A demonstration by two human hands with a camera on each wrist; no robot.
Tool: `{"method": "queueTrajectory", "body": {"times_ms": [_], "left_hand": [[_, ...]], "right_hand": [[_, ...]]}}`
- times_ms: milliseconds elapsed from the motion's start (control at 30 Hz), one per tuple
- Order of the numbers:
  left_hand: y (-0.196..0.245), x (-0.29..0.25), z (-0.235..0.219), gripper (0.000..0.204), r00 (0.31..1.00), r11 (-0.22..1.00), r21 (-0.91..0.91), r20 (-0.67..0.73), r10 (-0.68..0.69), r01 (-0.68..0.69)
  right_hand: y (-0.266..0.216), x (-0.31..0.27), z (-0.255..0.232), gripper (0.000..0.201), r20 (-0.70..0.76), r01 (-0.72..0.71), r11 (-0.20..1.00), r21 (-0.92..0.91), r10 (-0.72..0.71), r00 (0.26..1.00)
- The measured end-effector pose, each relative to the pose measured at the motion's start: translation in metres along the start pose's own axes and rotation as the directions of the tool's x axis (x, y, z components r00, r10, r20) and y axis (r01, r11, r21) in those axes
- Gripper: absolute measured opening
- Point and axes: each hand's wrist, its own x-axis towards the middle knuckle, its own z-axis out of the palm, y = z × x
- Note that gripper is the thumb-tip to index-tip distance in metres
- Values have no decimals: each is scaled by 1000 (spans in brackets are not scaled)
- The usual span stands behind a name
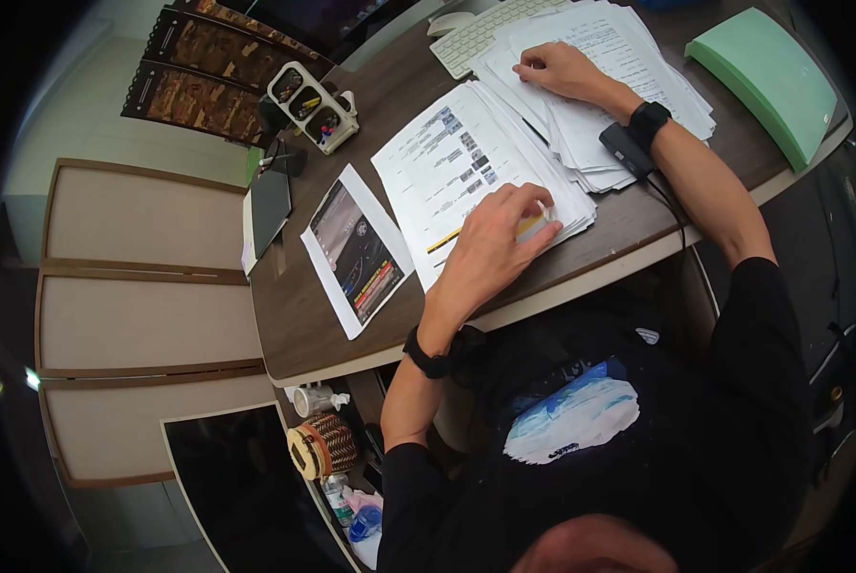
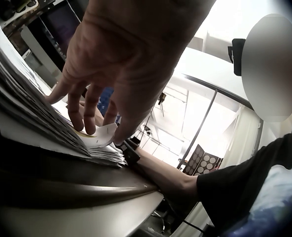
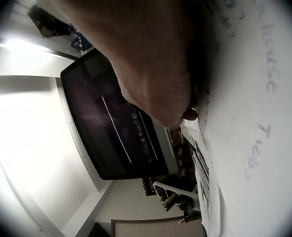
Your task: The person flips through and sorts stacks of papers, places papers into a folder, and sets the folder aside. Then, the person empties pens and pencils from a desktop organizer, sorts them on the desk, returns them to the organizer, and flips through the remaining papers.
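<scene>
My left hand (image 1: 495,239) bends over the near edge of a printed paper stack (image 1: 428,162). Its thumb and fingers pinch the curled corner of the top sheet (image 2: 102,135), which carries a yellow stripe. Small pictures and text lines show on that sheet in the head view. My right hand (image 1: 566,72) rests, loosely curled, on a second pile of papers (image 1: 628,57), holding nothing. Purple handwriting marks the paper (image 3: 254,123) under it in the right wrist view.
A printed photo sheet (image 1: 356,253) lies left of the stack. Behind are a pen organizer (image 1: 313,107), a keyboard (image 1: 495,33) and a monitor (image 3: 116,118). A green curved object (image 1: 767,81) stands at the right; a cable runs from the black wrist device (image 1: 626,151) over the desk edge.
</scene>
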Motion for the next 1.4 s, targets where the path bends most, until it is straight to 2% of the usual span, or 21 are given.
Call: {"method": "queueTrajectory", "body": {"times_ms": [167, 233, 400, 500, 567, 600, 733, 800, 867, 933, 967, 1200, 1267, 1300, 1400], "left_hand": [[0, 4, -1, 36, 998, 998, 4, -8, 62, -62], [-4, 3, 3, 33, 997, 997, -70, -66, 39, -44], [-6, -2, 10, 31, 989, 995, -78, -140, 43, -55], [1, -4, 6, 28, 988, 996, -87, -152, -6, -8], [1, -5, 5, 25, 983, 985, -149, -149, -109, 87], [-1, -6, 6, 25, 982, 984, -153, -148, -115, 92], [-10, -13, 9, 27, 966, 961, -261, -213, -149, 91], [-20, -17, 9, 31, 951, 872, -483, -230, -207, 73], [-19, -23, -1, 29, 951, 834, -542, -189, -244, 106], [-27, -30, -1, 24, 941, 740, -662, -167, -295, 114], [-37, -30, 0, 26, 955, 825, -559, -194, -226, 82], [-37, -37, 5, 24, 939, 911, -402, -268, -214, 93], [-24, -38, 6, 41, 943, 953, -215, -207, -260, 216], [-29, -39, 13, 54, 932, 956, -240, -277, -236, 171], [-25, -43, 20, 58, 906, 962, -234, -363, -218, 138]], "right_hand": [[0, -3, 0, 42, -61, 34, 999, -22, -36, 997], [1, 0, -2, 42, -54, 26, 1000, -17, -27, 998], [1, 0, 2, 43, -28, 23, 1000, -6, -23, 999], [-1, -1, -1, 43, -51, 23, 1000, -20, -24, 998], [-1, -2, -1, 43, -53, 15, 1000, -19, -16, 998], [-1, -3, 0, 43, -46, 13, 1000, -18, -14, 999], [1, 1, 1, 43, -30, 19, 1000, -18, -20, 999], [2, -1, 1, 43, -31, 24, 999, -29, -25, 999], [3, -1, 4, 43, -97, 52, 998, -17, -54, 994], [4, 0, -2, 43, -61, 43, 999, -13, -44, 997], [1, -1, -2, 44, -20, 31, 999, -5, -32, 999], [-3, -2, -3, 42, -25, 17, 1000, -22, -18, 1000], [-2, -2, -2, 42, -20, -4, 1000, -8, 4, 1000], [0, -2, -2, 42, -10, 0, 1000, -8, 0, 1000], [-3, -1, -1, 43, -17, 16, 1000, -23, -16, 1000]]}}
